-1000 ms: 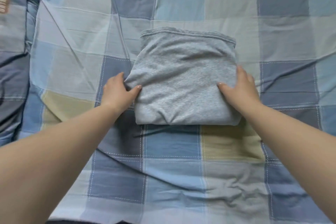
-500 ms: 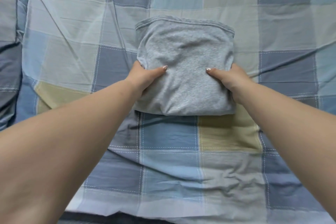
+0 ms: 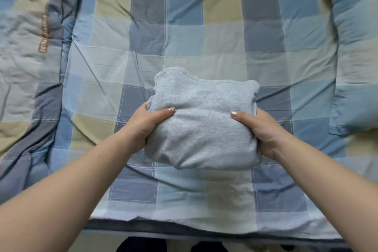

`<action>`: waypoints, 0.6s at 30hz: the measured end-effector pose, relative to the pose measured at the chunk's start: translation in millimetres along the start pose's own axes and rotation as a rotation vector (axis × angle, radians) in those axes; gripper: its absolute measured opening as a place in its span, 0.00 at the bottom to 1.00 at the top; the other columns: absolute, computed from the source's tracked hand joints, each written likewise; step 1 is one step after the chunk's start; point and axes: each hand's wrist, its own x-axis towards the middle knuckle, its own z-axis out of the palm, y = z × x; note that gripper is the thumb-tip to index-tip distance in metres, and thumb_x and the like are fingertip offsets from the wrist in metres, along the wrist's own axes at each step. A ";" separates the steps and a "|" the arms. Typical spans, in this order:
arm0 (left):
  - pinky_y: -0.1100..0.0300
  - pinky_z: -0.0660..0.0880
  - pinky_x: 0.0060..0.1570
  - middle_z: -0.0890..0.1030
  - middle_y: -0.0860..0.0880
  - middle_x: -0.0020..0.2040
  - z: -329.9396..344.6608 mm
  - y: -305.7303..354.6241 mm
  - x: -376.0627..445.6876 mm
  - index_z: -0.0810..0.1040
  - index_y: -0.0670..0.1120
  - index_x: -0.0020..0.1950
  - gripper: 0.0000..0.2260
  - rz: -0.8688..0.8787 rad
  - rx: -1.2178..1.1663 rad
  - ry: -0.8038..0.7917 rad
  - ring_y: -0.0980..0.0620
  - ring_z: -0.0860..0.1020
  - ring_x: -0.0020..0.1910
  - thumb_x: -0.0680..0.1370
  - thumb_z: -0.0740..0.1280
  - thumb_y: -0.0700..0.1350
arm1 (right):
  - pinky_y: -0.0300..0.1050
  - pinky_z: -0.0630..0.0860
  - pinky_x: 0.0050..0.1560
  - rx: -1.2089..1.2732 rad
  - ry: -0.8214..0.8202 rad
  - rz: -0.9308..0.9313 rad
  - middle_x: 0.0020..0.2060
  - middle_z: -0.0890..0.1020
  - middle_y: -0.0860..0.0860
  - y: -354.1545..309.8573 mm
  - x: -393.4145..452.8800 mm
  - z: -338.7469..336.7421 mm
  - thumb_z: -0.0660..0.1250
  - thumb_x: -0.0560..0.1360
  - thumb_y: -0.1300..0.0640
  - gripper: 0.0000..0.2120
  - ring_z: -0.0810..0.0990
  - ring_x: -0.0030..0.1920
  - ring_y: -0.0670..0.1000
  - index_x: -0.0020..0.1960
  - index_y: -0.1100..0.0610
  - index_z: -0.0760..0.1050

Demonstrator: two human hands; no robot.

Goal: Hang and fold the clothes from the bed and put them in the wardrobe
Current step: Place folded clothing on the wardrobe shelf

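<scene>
A folded light grey garment [image 3: 202, 120] is held just above the checked bed sheet [image 3: 204, 32], near the bed's front edge. My left hand [image 3: 147, 125] grips its left side, thumb on top and fingers underneath. On the other side my right hand [image 3: 259, 131] grips it the same way. The near edge of the bundle sags a little between my hands. The fingers under the cloth are hidden.
A rumpled checked duvet [image 3: 26, 51] lies bunched along the left side of the bed. A pillow in matching fabric [image 3: 356, 51] sits at the right. The bed's front edge [image 3: 204, 231] runs across the bottom, with dark floor below it.
My hands slid in from the garment's sides, closed on it and lifted it toward me off the sheet. The view has pulled back and now shows the bed's front edge.
</scene>
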 end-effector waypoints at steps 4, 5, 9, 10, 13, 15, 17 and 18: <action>0.54 0.80 0.45 0.85 0.48 0.50 13.3 42.1 -66.0 0.77 0.50 0.57 0.21 0.048 -0.029 -0.045 0.48 0.84 0.48 0.65 0.75 0.45 | 0.36 0.78 0.38 0.018 0.008 -0.061 0.42 0.85 0.49 -37.5 -73.2 -0.2 0.67 0.74 0.63 0.09 0.84 0.41 0.46 0.53 0.57 0.77; 0.54 0.79 0.45 0.85 0.47 0.50 16.1 51.6 -83.4 0.77 0.50 0.57 0.21 0.047 -0.027 -0.061 0.47 0.84 0.48 0.65 0.75 0.45 | 0.36 0.79 0.39 0.015 0.022 -0.078 0.41 0.86 0.49 -44.7 -93.5 0.1 0.68 0.73 0.63 0.09 0.84 0.42 0.46 0.53 0.57 0.77; 0.53 0.79 0.47 0.85 0.46 0.50 23.2 83.1 -140.5 0.78 0.49 0.57 0.21 0.054 -0.013 -0.111 0.46 0.84 0.49 0.65 0.76 0.43 | 0.37 0.80 0.44 0.047 0.073 -0.142 0.44 0.85 0.50 -69.1 -167.6 4.4 0.68 0.73 0.64 0.10 0.83 0.44 0.48 0.53 0.57 0.77; 0.53 0.79 0.47 0.85 0.47 0.49 24.3 90.1 -154.6 0.78 0.49 0.56 0.20 0.062 -0.003 -0.134 0.46 0.84 0.49 0.66 0.77 0.42 | 0.37 0.80 0.44 0.060 0.096 -0.158 0.45 0.84 0.51 -71.7 -188.3 5.8 0.69 0.73 0.64 0.11 0.83 0.45 0.48 0.54 0.57 0.77; 0.52 0.79 0.47 0.85 0.46 0.50 28.7 107.6 -195.1 0.77 0.49 0.59 0.22 0.077 0.034 -0.243 0.45 0.84 0.49 0.66 0.77 0.41 | 0.41 0.80 0.48 0.124 0.177 -0.210 0.51 0.84 0.54 -74.2 -253.4 12.9 0.73 0.67 0.60 0.22 0.83 0.50 0.51 0.59 0.58 0.75; 0.52 0.79 0.45 0.85 0.45 0.50 31.9 120.4 -221.0 0.76 0.49 0.60 0.25 0.099 0.060 -0.332 0.45 0.84 0.49 0.64 0.78 0.42 | 0.44 0.80 0.51 0.198 0.258 -0.258 0.53 0.83 0.55 -70.8 -298.4 21.1 0.75 0.66 0.59 0.25 0.82 0.53 0.53 0.62 0.58 0.74; 0.53 0.80 0.43 0.85 0.45 0.49 35.3 130.8 -248.2 0.76 0.49 0.60 0.25 0.124 0.103 -0.421 0.45 0.84 0.48 0.66 0.78 0.42 | 0.46 0.80 0.51 0.261 0.330 -0.303 0.55 0.83 0.55 -60.4 -346.5 33.6 0.77 0.63 0.52 0.29 0.82 0.55 0.54 0.62 0.56 0.74; 0.53 0.80 0.43 0.85 0.45 0.49 37.1 134.9 -263.1 0.76 0.48 0.60 0.23 0.139 0.140 -0.470 0.45 0.84 0.47 0.67 0.78 0.42 | 0.46 0.81 0.50 0.300 0.358 -0.327 0.55 0.83 0.55 -53.3 -369.9 40.5 0.80 0.59 0.48 0.34 0.82 0.55 0.55 0.62 0.55 0.74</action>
